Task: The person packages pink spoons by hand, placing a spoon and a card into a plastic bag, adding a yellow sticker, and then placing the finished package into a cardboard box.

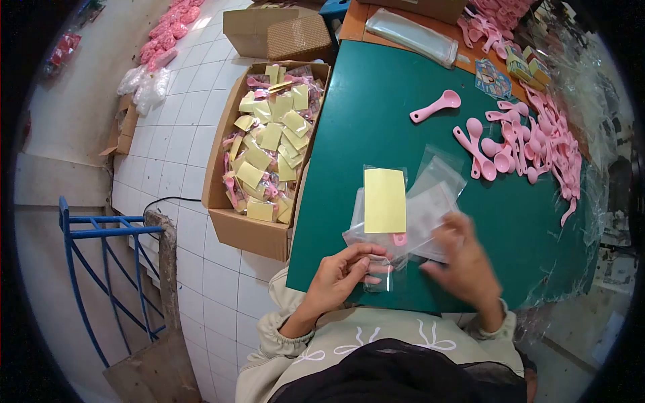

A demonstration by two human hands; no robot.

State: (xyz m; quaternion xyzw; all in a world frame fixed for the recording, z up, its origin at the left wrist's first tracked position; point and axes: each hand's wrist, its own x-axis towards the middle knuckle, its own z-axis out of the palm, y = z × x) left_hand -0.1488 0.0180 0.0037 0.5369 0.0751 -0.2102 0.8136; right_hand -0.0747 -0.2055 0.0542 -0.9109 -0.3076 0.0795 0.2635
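Observation:
A clear plastic bag with a yellow card (384, 200) inside lies on the green table (376, 107), a pink spoon end (400, 238) showing at its lower edge. My left hand (342, 272) pinches the bag's lower flap (380, 275) near the table's front edge. My right hand (463, 262), blurred, rests on a small stack of empty clear bags (433, 201) just right of the packed one.
A pile of pink spoons (531, 141) lies at the table's right, one single spoon (435, 106) apart. An open cardboard box (222, 201) of packed bags stands on the tiled floor to the left. A blue metal frame (101, 232) is at far left.

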